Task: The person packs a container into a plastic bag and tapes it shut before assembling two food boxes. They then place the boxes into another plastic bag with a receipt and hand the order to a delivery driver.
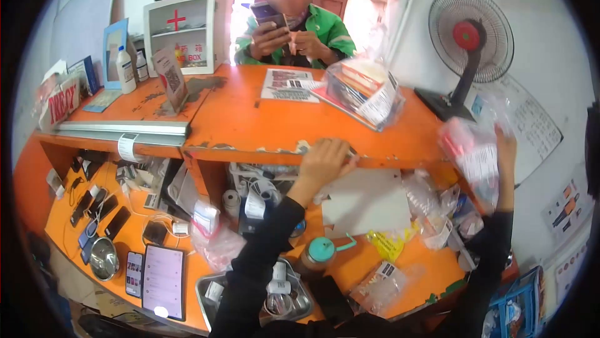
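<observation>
The person's in plain black: a long, fairly snug left sleeve [253, 269] and a matching right sleeve [494, 250], both stopping short of the bare left hand [326, 161] and right hand [506, 147].

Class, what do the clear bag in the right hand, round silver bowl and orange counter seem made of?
Clear bag: glossy thin film, probably plastic; see-through, creased.
Round silver bowl: polished metal, perhaps steel; bright highlights.
Orange counter: painted or coated, perhaps wood; its chipped front edge shows paler material.

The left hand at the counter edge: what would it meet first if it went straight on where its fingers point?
Probably the filled clear bag across the counter, but depth is unclear here.
</observation>
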Action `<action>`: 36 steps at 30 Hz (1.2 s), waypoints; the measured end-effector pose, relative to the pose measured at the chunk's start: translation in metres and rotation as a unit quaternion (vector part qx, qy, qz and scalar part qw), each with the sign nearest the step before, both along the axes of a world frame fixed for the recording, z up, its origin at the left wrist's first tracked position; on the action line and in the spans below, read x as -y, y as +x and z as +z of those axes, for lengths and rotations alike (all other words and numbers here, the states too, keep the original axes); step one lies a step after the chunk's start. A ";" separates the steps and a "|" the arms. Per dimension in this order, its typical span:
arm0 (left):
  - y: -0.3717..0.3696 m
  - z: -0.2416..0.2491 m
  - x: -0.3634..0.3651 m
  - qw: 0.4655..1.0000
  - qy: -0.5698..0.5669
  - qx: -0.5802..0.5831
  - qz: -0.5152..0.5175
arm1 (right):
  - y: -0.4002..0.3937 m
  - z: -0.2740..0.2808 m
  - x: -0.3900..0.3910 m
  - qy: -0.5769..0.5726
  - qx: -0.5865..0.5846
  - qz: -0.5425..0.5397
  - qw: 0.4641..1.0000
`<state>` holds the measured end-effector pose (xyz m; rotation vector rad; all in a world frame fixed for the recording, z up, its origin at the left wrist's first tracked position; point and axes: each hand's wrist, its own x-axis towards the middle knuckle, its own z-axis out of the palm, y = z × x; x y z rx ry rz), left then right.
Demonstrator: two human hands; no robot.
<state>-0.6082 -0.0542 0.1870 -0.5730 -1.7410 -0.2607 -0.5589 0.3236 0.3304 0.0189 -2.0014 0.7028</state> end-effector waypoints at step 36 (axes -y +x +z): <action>0.037 -0.239 0.157 0.838 0.323 0.441 -0.016 | 0.201 -0.226 0.095 0.029 0.398 0.287 0.871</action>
